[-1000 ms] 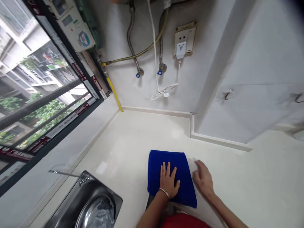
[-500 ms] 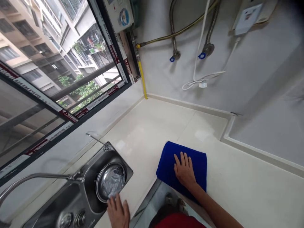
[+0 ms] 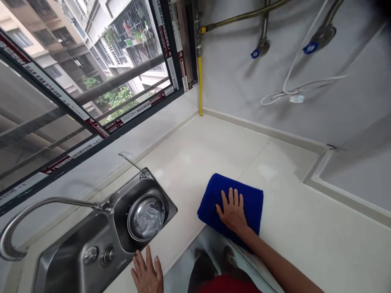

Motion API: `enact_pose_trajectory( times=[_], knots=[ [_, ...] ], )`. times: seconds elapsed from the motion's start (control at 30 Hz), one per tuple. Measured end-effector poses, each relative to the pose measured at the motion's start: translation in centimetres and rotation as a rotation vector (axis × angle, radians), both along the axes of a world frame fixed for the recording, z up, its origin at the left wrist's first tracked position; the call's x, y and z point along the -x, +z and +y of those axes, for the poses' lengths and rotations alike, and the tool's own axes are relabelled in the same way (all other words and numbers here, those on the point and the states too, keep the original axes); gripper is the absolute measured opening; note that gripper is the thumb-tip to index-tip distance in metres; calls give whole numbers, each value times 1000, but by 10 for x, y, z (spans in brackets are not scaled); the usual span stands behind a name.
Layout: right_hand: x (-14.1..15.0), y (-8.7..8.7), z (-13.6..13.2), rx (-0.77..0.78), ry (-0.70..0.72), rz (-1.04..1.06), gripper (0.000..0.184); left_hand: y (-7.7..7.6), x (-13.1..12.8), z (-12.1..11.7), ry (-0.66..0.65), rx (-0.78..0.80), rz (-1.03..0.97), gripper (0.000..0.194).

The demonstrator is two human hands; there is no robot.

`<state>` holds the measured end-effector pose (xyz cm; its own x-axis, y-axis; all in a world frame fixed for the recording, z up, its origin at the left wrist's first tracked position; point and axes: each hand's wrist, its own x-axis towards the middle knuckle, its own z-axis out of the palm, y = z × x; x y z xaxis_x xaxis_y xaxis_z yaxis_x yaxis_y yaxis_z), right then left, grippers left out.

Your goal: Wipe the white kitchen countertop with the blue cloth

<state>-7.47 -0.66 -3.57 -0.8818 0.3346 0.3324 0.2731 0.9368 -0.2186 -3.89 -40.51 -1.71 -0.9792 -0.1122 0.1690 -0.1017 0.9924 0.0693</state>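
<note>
A folded blue cloth lies on the cream countertop near its front edge. My right hand rests flat on the cloth, fingers spread and pointing away from me. My left hand lies open and flat at the counter's front edge, just in front of the steel sink, holding nothing. The two hands are well apart.
A round metal strainer bowl sits in the sink's small basin, and a curved faucet arches at the left. A window runs along the left wall. A yellow pipe, blue-handled valves and a white cord hang on the back wall.
My left hand left the cloth and went to the counter edge by the sink. My right hand moved from beside the cloth onto it. The view swung left, bringing the sink in.
</note>
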Motion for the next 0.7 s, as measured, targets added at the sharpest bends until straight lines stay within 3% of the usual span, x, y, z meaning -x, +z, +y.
enact_pose_trajectory(
  times=[0.17, 0.33, 0.7],
  knots=[
    [30, 9, -45, -39, 80, -70, 68, -12, -5, -2, -72, 4, 95, 56],
    [80, 8, -91, -52, 64, -128, 70, -25, -9, -3, -37, -50, 109, 59],
    [186, 2, -151, -86, 23, -153, 68, -45, -16, -3, 59, -134, 10, 54]
  ],
)
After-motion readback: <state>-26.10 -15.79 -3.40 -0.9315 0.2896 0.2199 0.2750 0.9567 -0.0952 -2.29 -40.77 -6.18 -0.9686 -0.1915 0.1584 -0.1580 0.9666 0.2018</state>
